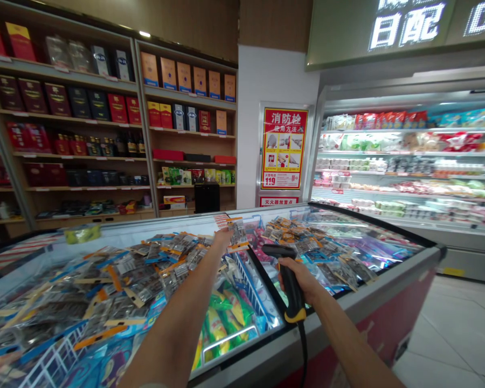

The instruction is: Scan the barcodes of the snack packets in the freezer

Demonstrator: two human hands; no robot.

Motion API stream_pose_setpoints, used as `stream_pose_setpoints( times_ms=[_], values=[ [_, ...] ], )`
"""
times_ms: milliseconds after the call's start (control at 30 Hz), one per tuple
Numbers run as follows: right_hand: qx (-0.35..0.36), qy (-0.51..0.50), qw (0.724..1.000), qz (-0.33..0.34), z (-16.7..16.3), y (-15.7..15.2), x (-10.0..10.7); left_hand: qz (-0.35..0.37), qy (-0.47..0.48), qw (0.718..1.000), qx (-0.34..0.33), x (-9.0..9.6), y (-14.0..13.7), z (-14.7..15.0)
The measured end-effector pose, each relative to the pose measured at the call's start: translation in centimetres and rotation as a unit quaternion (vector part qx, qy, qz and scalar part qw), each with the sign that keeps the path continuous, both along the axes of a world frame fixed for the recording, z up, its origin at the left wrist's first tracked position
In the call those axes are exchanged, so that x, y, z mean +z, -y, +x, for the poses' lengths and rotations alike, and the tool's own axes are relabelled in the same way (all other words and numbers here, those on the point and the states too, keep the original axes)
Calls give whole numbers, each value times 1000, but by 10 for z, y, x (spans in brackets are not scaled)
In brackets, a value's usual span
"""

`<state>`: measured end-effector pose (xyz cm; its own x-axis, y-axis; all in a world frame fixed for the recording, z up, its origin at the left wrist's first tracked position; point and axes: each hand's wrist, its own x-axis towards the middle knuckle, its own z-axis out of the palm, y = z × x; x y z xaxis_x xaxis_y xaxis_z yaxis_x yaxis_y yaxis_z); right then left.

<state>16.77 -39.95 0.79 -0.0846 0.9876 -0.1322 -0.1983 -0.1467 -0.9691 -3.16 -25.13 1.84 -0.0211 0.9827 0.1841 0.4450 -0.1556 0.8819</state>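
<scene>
Left grip is pinched on a blurry packet, right grip on a scanner, green bags partly hidden by left arm.

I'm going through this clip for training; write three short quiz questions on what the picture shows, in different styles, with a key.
1. Which hand holds the black scanner?
2. True or false: the left hand is empty.
3. What number is printed at the lower left of the red and yellow wall poster? A) 110 B) 119 C) 120

Key:
1. The right hand, gripping it by the handle.
2. False; it holds a small packet over the freezer.
3. B
</scene>
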Motion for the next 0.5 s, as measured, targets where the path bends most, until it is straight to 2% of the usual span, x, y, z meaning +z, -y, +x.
stream_pose_setpoints(
  times_ms=[267,500],
  values=[
    [22,7,999,-32,1,7,16,-18,77,997,14,0,1,5],
    [13,-18,998,-61,4,6,26,-25,87,996,15,0,3,4]
  ],
)
